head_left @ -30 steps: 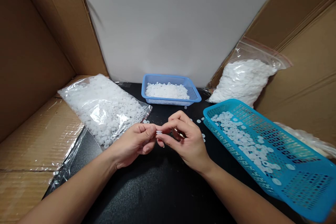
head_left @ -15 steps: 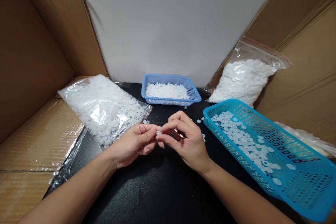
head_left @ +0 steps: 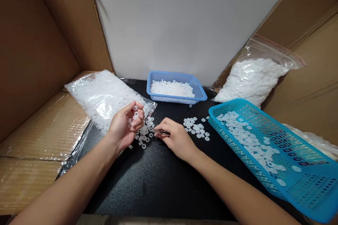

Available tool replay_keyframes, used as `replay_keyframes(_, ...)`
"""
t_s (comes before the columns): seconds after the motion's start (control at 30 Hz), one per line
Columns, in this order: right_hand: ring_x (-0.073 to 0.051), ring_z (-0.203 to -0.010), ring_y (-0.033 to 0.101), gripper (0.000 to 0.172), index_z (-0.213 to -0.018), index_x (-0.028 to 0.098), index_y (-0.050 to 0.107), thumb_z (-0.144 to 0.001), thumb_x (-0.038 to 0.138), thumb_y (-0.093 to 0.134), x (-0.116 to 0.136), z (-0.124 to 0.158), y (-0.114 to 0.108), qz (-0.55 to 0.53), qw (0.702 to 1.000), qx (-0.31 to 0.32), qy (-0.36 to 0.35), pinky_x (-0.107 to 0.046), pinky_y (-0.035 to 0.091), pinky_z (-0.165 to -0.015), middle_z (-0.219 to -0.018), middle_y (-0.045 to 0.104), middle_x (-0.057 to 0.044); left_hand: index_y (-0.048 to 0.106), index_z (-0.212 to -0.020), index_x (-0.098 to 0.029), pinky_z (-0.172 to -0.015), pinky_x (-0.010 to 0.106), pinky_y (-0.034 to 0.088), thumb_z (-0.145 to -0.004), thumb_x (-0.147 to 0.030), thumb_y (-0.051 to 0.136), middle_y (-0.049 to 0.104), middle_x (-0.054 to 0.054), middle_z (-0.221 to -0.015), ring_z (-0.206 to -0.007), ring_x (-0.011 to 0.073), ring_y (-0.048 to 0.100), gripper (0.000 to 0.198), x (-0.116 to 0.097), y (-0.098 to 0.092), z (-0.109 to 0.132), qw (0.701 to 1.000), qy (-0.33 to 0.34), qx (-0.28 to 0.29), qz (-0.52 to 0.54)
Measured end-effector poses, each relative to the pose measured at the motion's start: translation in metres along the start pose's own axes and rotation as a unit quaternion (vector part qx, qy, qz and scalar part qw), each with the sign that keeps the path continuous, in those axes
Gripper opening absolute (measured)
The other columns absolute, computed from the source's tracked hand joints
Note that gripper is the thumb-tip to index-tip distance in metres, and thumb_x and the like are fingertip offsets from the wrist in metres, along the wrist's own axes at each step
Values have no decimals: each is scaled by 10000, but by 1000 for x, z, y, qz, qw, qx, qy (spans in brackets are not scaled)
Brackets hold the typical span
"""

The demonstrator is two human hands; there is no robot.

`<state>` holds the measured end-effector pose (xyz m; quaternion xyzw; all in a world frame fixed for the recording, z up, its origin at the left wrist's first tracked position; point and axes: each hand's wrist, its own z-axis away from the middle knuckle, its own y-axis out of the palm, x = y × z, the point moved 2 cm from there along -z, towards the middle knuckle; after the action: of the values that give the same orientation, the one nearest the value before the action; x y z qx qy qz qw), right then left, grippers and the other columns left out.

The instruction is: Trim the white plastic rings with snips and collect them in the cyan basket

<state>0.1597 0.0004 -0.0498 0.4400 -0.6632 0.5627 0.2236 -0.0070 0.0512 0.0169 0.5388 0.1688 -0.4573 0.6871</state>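
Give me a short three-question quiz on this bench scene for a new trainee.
1. True or false: the left hand holds a few white rings up off the black mat.
2. Which basket stands against the back wall: the pale blue basket or the turquoise basket?
3. Where are the fingertips of the right hand? A: inside the turquoise basket. B: low on the black mat, beside a loose pile of rings. C: inside the pale blue basket.
Key: 1 true; 2 the pale blue basket; 3 B.
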Motion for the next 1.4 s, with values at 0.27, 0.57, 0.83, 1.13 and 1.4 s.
replay_keyframes(0.27,-138,-773,613,117,-917,199,772,-856,141,691,-6,-4,3,-33,999,-11,38,-246,454,-698,-868,665,-31,569,-579,-102,-311,115,185,-1042,-242,476,505,5,-509,-344,37,371,492,9,-2,-1,999,6,-10,-37)
replay_keyframes(0.57,-123,-721,551,236,-961,198,802,-876,405,729,19,0,-28,-188,975,-108,46,-247,426,-663,-813,625,-24,720,-813,-89,-378,138,122,-626,-486,931,494,-51,-512,-387,0,255,487,26,-7,4,970,-57,139,-192)
replay_keyframes(0.83,-84,-643,458,112,-914,233,814,-885,292,724,33,4,-30,-173,975,-142,5,-220,359,-562,-755,532,0,663,-698,-92,-410,186,101,-581,-549,935,531,-28,-560,-403,-4,261,545,29,0,9,962,-62,170,-202)
replay_keyframes(1.13,-61,-629,483,89,-945,239,796,-879,224,738,45,9,-30,-154,973,-166,-53,-190,376,-517,-784,563,12,705,-789,-109,-413,184,117,-607,-483,947,507,-54,-561,-413,4,266,481,28,-1,9,959,-60,195,-195)
replay_keyframes(1.4,-71,-619,488,94,-893,214,784,-852,299,784,43,9,-32,-136,975,-168,-53,-195,383,-495,-794,564,-5,692,-706,-103,-422,191,143,-677,-593,871,468,-41,-559,-427,10,253,523,30,0,12,948,-54,228,-216)
